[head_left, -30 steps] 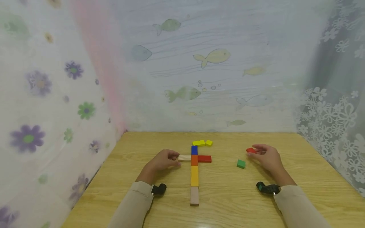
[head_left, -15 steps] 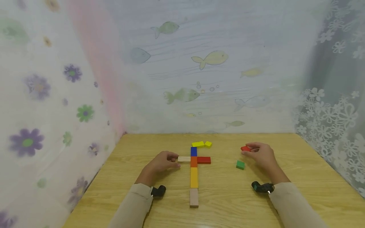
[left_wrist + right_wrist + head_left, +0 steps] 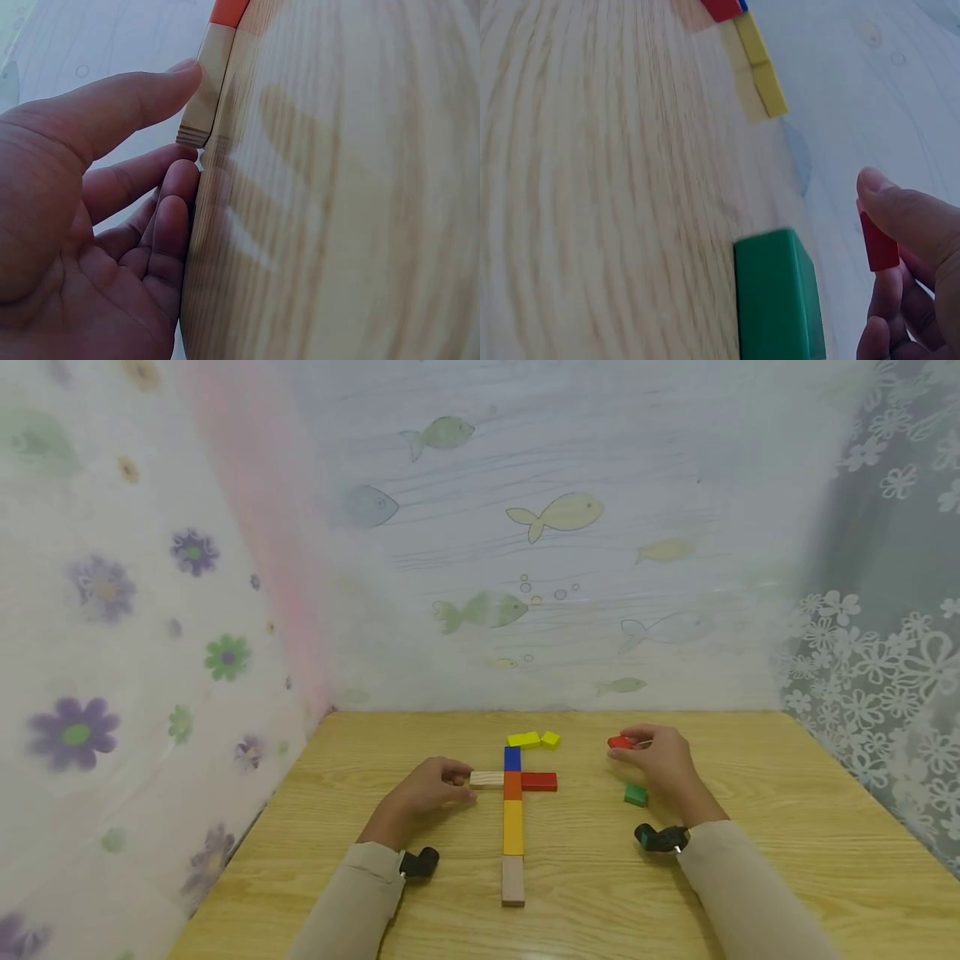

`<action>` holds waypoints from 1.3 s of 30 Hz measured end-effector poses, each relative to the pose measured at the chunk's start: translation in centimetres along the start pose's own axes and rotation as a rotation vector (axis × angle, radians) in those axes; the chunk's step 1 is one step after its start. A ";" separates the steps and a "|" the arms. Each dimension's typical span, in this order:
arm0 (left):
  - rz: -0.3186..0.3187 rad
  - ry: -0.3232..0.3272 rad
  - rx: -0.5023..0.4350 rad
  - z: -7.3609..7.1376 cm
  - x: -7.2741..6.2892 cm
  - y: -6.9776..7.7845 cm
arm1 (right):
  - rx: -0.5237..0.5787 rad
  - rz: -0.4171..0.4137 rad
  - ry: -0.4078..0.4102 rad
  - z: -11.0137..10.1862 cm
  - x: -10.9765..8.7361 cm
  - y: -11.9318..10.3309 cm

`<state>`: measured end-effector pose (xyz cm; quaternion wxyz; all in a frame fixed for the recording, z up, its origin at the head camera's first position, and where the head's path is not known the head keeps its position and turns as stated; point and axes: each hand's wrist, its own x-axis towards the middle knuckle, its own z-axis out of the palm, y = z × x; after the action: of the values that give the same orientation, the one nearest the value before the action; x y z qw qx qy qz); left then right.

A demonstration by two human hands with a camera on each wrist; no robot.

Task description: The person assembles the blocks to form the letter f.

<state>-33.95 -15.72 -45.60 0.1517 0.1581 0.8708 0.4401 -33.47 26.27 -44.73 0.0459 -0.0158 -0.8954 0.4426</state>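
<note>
A plain wooden block (image 3: 487,780) lies flat with one end against an orange block (image 3: 512,786). My left hand (image 3: 429,791) rests at its other end. The thumb and loosely bent fingers (image 3: 177,180) lie beside that end without visibly pinching it. Right of the orange block is a red block (image 3: 539,782); a blue block (image 3: 512,758) lies behind it, with a yellow-orange block (image 3: 513,827) and a brownish wooden block (image 3: 513,880) in front. To the right, my right hand (image 3: 660,758) pinches a small red block (image 3: 879,244) between thumb and fingers, above the table.
A green block (image 3: 636,795) sits on the table (image 3: 577,877) near my right hand. Behind the blue block lie two yellow blocks, one longer (image 3: 523,741) and one short (image 3: 551,740). A fish-patterned curtain (image 3: 570,635) hangs along the far edge.
My right hand has moved left and slightly away from me, carrying the small red block toward the row of blocks. The left hand stays by the wooden block's end.
</note>
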 end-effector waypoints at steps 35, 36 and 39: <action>-0.021 0.011 0.011 1.0 -1.0 0.2 | -0.085 -0.085 -0.063 5.9 2.1 -2.3; -0.022 0.014 0.011 1.1 -1.1 0.3 | -0.088 -0.093 -0.065 6.0 2.0 -2.3; -0.021 0.022 0.013 1.3 -1.6 0.5 | -0.089 -0.103 -0.072 6.2 1.9 -2.3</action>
<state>-31.92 -15.14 -45.73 0.1459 0.1450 0.8767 0.4347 -35.93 20.11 -46.49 0.0355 0.0440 -0.9149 0.3996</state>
